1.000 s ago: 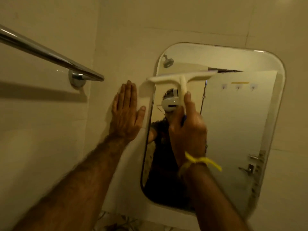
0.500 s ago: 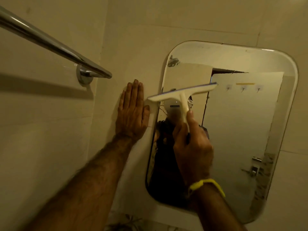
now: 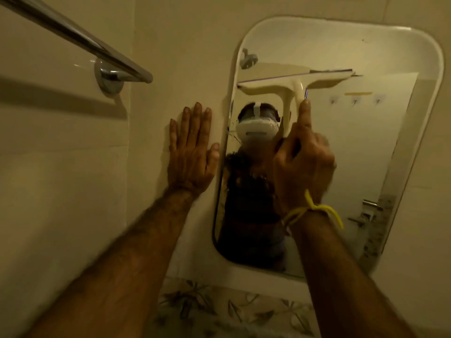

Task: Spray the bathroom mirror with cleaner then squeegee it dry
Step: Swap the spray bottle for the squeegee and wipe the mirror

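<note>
no text, label or number is readable; the dim view may hide some.

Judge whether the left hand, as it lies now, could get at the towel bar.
Probably yes: the left hand lies flat on the wall, empty, and nothing stands between it and the towel bar up to its left.

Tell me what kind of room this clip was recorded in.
Most likely a bathroom. A wall mirror with rounded corners hangs on pale wall tiles, a chrome towel bar is fixed beside it, and the right hand holds a squeegee against the glass.
</note>
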Motion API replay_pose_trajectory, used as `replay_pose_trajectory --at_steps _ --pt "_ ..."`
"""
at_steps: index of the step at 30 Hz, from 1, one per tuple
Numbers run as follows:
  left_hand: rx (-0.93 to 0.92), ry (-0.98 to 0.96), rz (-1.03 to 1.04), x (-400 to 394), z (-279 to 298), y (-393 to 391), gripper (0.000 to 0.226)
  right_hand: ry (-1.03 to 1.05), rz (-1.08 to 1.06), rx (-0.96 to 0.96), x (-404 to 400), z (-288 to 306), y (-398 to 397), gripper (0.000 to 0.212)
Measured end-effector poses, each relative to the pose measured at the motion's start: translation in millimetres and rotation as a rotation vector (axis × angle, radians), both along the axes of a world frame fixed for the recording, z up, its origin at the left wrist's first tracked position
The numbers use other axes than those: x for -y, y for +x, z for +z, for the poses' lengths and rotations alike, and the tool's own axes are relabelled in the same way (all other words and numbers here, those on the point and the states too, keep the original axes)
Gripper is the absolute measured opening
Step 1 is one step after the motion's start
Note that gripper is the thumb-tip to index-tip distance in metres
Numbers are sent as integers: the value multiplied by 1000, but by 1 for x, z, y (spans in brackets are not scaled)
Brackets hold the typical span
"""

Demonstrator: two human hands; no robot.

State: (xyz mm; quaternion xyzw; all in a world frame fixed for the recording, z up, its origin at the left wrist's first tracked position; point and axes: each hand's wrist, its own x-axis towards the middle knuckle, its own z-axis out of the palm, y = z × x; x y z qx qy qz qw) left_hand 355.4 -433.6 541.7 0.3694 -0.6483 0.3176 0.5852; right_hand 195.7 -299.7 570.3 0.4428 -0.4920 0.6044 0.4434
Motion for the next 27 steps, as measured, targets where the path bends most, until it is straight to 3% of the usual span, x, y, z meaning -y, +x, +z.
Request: replay_pose_trajectory --at_steps 5,11,16,22,27 --pt "-32 29 -52 -8 1 -3 69 124 46 -4 -16 -65 -3 47" --pt "24 32 71 -6 -11 -14 78 70 -52 61 -11 -8 -21 54" --pt "-46 0 10 -4 -8 -19 84 223 -3 55 -31 -75 -33 53" --pt "-137 -18 29 6 -7 -35 89 101 -9 102 -25 -20 -36 56" --pt "-121 -26 79 20 -9 -32 93 193 47 118 -42 -69 -48 50"
